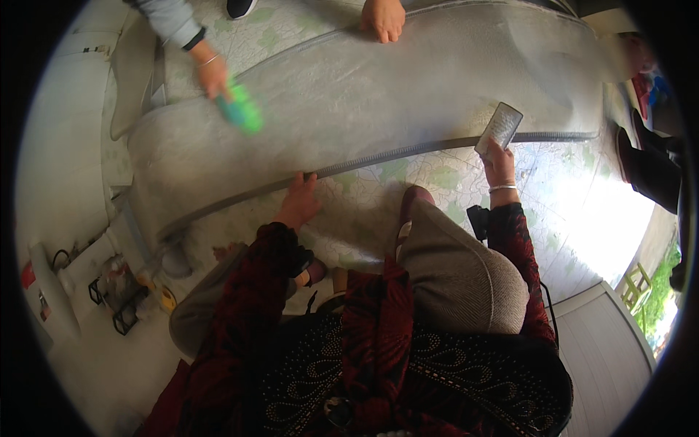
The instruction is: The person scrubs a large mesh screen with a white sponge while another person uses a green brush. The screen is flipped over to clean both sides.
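A long, pale grey padded piece like a seat cushion [349,109], with a ribbed dark edging strip [382,154], stretches across in front of me. My left hand [299,201] rests at its near edge, fingertips on the edging. My right hand [498,164] holds a flat rectangular tool [502,125], perhaps a brush, its pale textured face showing. That tool overlaps the near edge on the right; whether it touches the surface I cannot tell. Across from me, another person's hand [211,74] grips a motion-blurred green brush-like tool [243,109] over the cushion's left part.
That person's other hand [384,21] presses on the far edge. Patterned floor tiles [442,175] lie beneath. A pale panelled surface [598,328] stands at lower right, and dark shoes [628,155] are at the right. Small items with black frames [126,311] sit at lower left.
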Tool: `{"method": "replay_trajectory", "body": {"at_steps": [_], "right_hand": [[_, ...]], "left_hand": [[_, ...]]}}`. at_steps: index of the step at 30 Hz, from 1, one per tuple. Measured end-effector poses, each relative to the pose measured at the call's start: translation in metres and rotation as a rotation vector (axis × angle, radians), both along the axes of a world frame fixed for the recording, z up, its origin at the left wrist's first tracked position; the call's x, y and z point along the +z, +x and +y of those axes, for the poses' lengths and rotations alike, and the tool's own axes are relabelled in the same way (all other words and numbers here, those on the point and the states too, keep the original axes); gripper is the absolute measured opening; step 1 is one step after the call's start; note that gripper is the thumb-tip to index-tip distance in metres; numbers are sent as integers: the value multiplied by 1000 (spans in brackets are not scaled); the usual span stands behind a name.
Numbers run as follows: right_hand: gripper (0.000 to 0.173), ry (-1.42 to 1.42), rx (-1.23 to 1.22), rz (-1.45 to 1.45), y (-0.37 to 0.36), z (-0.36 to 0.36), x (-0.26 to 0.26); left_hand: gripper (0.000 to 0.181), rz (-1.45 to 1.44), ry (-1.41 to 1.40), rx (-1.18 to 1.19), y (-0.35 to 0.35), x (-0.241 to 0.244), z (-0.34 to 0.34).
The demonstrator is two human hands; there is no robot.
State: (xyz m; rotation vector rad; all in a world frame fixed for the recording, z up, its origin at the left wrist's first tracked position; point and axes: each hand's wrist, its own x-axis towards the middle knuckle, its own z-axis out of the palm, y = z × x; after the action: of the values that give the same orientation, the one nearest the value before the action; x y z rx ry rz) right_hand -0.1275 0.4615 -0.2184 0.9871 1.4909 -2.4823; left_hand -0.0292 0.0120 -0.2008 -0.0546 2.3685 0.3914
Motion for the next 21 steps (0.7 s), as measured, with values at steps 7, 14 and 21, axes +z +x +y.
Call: {"method": "replay_trajectory", "body": {"at_steps": [7,14,21], "right_hand": [[35,919,492,-319,10,-27,22],[63,1878,660,-11,13,-56,31],[48,1688,1189,364,32,-108,-12]], "left_hand": [[72,-42,0,-1,-11,2,12],[73,-135,-8,-166,-11,12,18],[85,-229,5,-241,-22,6,12]]}}
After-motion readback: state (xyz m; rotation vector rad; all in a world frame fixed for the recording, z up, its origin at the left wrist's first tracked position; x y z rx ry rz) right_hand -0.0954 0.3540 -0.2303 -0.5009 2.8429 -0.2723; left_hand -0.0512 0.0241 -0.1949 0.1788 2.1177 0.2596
